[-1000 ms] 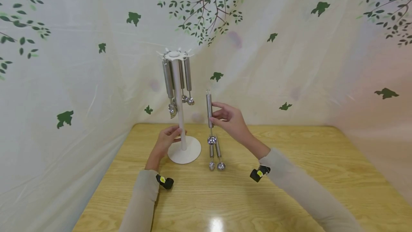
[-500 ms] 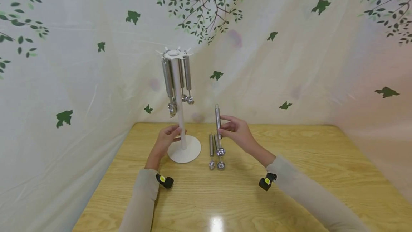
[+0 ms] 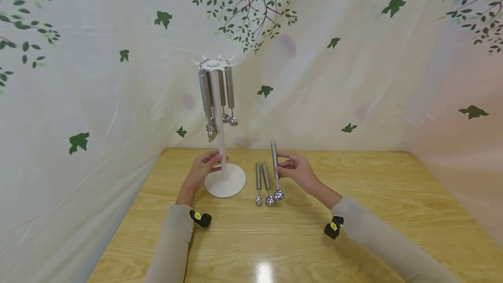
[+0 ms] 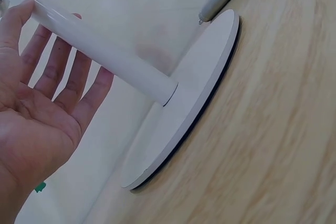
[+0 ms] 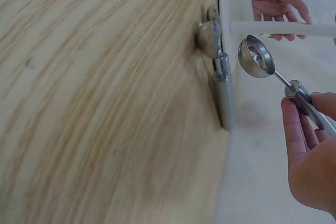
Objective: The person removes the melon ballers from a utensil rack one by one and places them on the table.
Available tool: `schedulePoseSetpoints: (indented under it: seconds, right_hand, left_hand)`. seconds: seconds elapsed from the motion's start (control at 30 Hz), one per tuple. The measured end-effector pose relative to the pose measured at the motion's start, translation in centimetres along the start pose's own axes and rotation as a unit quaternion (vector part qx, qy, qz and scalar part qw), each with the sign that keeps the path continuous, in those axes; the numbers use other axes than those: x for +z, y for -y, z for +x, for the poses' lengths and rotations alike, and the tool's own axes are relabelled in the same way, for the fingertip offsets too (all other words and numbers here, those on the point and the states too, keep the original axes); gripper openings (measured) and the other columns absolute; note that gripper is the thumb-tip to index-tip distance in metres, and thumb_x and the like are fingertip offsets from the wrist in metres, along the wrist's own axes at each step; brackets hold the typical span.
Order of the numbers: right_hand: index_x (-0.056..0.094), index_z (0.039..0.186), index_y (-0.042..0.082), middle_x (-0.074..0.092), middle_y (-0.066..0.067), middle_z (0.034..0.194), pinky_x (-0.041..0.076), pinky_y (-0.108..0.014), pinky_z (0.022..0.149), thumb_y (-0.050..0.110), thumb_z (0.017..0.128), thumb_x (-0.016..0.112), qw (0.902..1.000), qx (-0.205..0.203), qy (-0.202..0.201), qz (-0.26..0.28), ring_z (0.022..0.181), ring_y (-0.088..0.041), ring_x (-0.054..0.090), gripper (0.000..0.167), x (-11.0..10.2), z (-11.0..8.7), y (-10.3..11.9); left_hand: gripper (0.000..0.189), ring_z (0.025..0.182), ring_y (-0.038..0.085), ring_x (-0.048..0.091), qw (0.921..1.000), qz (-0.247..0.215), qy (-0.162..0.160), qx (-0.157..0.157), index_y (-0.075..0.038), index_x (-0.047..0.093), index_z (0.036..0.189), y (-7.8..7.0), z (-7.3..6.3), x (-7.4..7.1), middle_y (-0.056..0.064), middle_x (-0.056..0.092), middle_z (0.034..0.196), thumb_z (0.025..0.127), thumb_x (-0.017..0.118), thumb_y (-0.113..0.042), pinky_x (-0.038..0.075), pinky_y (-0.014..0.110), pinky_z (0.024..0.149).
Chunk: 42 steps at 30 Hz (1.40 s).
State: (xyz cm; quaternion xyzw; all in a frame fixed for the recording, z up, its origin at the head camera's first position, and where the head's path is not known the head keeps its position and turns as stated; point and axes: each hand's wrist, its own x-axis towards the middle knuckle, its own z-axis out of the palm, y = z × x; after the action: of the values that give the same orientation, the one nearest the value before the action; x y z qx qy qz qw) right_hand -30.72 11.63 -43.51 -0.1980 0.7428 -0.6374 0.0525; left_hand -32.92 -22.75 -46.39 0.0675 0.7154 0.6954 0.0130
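In the head view my left hand (image 3: 203, 170) holds the lower pole of a white utensil stand (image 3: 221, 143), thumb on one side and fingers behind. The left wrist view shows those fingers (image 4: 73, 72) along the pole, above the round base (image 4: 210, 72). My right hand (image 3: 299, 170) pinches the steel handle of a melon baller (image 3: 274, 158), its round scoop (image 5: 256, 56) pointing down over the table. Just left of it lie a second melon baller (image 3: 269, 200) and a steel tool with a narrower oval head (image 3: 258, 199), side by side.
Several steel scoops (image 3: 205, 95) hang from the white hooked top (image 3: 213, 63) of the stand. Everything stands on a wooden table (image 3: 243, 239), whose far edge meets a leaf-printed curtain (image 3: 306, 99).
My right hand has lowered the melon baller and carried it rightward, from above the two lying tools to beside them. The left hand stays on the stand's pole.
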Motion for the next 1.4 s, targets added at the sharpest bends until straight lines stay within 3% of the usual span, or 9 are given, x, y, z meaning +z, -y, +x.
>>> schedulePoseSetpoints:
  seconds: [0.37, 0.6, 0.77, 0.93, 1.13, 1.4]
  right_hand:
    - [0.048, 0.143, -0.012, 0.068, -0.035, 0.115, 0.064, -0.038, 0.082, -0.002, 0.095, 0.068, 0.9991, 0.042, -0.008, -0.001, 0.084, -0.011, 0.074, 0.053, -0.8, -0.3, -1.7]
    - [0.050, 0.139, -0.014, 0.070, -0.032, 0.112, 0.065, -0.032, 0.079, -0.003, 0.093, 0.069, 0.9982, 0.059, -0.010, 0.009, 0.082, -0.011, 0.073, 0.051, -0.6, -0.4, -2.5]
    - [0.057, 0.131, -0.016, 0.072, -0.025, 0.109, 0.065, -0.031, 0.078, 0.000, 0.093, 0.071, 0.9966, 0.080, -0.016, 0.005, 0.083, -0.009, 0.072, 0.043, -0.5, -0.6, -2.9]
    - [0.057, 0.130, -0.016, 0.070, -0.026, 0.112, 0.064, -0.034, 0.081, 0.000, 0.094, 0.070, 0.9953, 0.095, -0.017, 0.007, 0.085, -0.009, 0.071, 0.042, -0.4, -0.7, -3.0]
    - [0.054, 0.131, -0.018, 0.069, -0.025, 0.112, 0.064, -0.035, 0.082, -0.001, 0.095, 0.068, 0.9953, 0.095, -0.016, 0.011, 0.084, -0.010, 0.070, 0.043, -0.3, -0.7, -2.7]
    - [0.053, 0.130, -0.019, 0.068, -0.015, 0.106, 0.064, -0.034, 0.082, -0.002, 0.095, 0.067, 0.9936, 0.109, -0.022, 0.019, 0.083, -0.010, 0.068, 0.041, -0.1, -0.6, -2.9]
  left_hand:
    - [0.047, 0.121, 0.022, 0.066, 0.9999, -0.003, 0.011, -0.005, 0.004, 0.058, 0.138, 0.2, 0.2, -0.3, 0.011, 0.073, 0.125, 0.104, 0.061, -0.027, 0.054, 0.049, 0.106]
    - [0.045, 0.110, 0.012, 0.070, 0.9999, -0.011, 0.004, 0.003, 0.006, 0.059, 0.136, -0.1, 0.0, 0.0, 0.005, 0.076, 0.117, 0.103, 0.062, -0.025, 0.053, 0.051, 0.106]
    - [0.044, 0.104, 0.008, 0.070, 0.9998, -0.012, 0.005, 0.016, 0.007, 0.059, 0.134, 0.0, -0.1, 0.1, 0.017, 0.072, 0.124, 0.103, 0.062, -0.023, 0.055, 0.052, 0.104]
    - [0.043, 0.104, 0.007, 0.070, 0.9997, -0.012, 0.010, 0.020, 0.007, 0.059, 0.134, 0.0, -0.1, 0.1, 0.015, 0.073, 0.123, 0.104, 0.061, -0.023, 0.056, 0.049, 0.102]
    - [0.041, 0.103, 0.007, 0.070, 0.9998, -0.012, 0.004, 0.016, 0.007, 0.060, 0.133, 0.0, -0.2, 0.1, 0.027, 0.066, 0.130, 0.104, 0.060, -0.022, 0.057, 0.047, 0.101]
    - [0.041, 0.104, 0.008, 0.070, 0.9998, -0.012, 0.005, 0.016, 0.007, 0.060, 0.134, 0.1, -0.1, 0.1, 0.019, 0.072, 0.125, 0.104, 0.060, -0.021, 0.056, 0.048, 0.103]
